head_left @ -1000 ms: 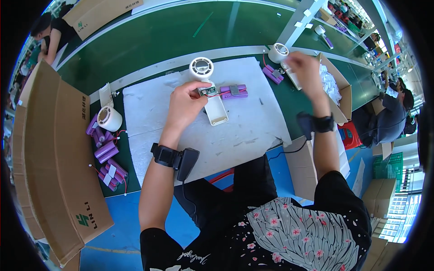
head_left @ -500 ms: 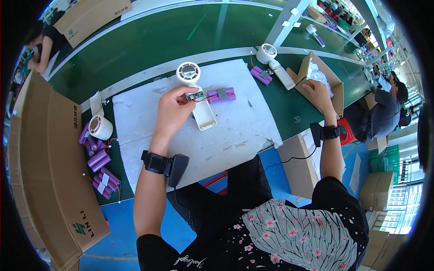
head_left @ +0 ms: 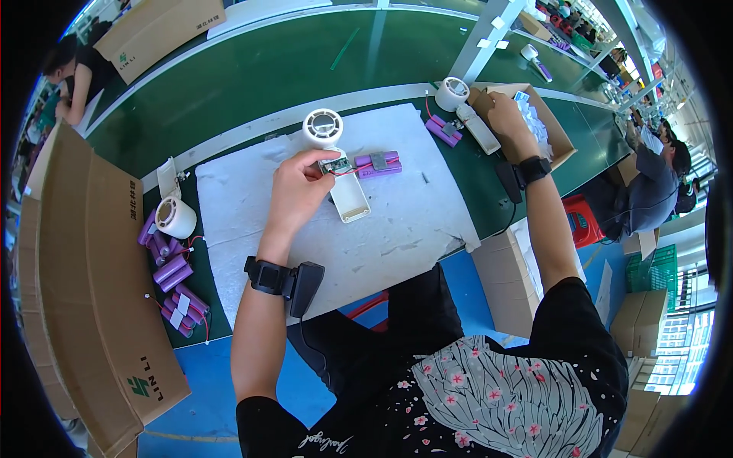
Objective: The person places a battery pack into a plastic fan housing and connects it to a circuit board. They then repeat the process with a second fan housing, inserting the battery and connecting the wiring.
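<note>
My left hand (head_left: 301, 187) pinches the neck of a white handheld fan (head_left: 351, 200), whose handle lies open on the white mat. A small circuit board (head_left: 334, 166) shows by my fingertips. Red wires run from there to a purple battery pack (head_left: 379, 163) lying beside the handle. Over at the right, my right hand (head_left: 510, 122) has its fingers curled at the far left corner of a small open carton (head_left: 563, 142). White and blue pieces (head_left: 532, 122) lie in this carton. The fingertips of my right hand are hidden, and so is whatever they grip.
The pale mat (head_left: 412, 221) covers part of the green table. Another fan (head_left: 452, 93) with an open handle and a battery pack (head_left: 443, 130) sit left of the carton. At left are a fan head (head_left: 175, 218), several purple batteries (head_left: 172, 272) and a tall cardboard box (head_left: 99, 282).
My right hand has moved from the carton's near left side to its far left corner, uncovering more of the contents. My left hand keeps its pinch on the fan.
</note>
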`<state>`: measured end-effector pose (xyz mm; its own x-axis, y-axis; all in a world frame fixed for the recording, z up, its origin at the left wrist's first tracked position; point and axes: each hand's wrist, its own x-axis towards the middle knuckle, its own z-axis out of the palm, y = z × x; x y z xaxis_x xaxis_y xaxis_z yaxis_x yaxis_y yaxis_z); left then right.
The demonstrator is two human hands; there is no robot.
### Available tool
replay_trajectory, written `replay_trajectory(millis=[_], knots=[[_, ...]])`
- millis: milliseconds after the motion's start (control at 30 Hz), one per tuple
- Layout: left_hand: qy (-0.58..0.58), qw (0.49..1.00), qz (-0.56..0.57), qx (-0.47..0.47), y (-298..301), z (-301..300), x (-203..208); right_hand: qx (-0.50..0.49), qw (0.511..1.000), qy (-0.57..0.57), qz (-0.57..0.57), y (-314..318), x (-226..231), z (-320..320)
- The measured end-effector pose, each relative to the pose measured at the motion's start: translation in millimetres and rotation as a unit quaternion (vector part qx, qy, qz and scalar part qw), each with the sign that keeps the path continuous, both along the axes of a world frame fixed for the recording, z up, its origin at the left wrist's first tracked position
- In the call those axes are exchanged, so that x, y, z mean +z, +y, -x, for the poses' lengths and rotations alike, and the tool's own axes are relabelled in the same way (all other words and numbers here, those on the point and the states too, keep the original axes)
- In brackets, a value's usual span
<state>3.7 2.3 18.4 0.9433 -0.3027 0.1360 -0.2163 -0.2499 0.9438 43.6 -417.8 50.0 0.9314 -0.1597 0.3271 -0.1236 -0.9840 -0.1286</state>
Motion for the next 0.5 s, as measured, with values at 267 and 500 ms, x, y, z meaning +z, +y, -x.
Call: replay_trajectory(millis=[267,500], knots=[[0.003,1.0,0.002,-0.002,-2.1,-0.8,-1.0,-0.02,1.0,0.002,0.019,-13.1,8.2,-1.6],[-0.01,1.0,-0.009,-0.008,0.6,1.4,1.8,-0.013,0.96,0.271,-0.076,-15.4,67.9,65.2]])
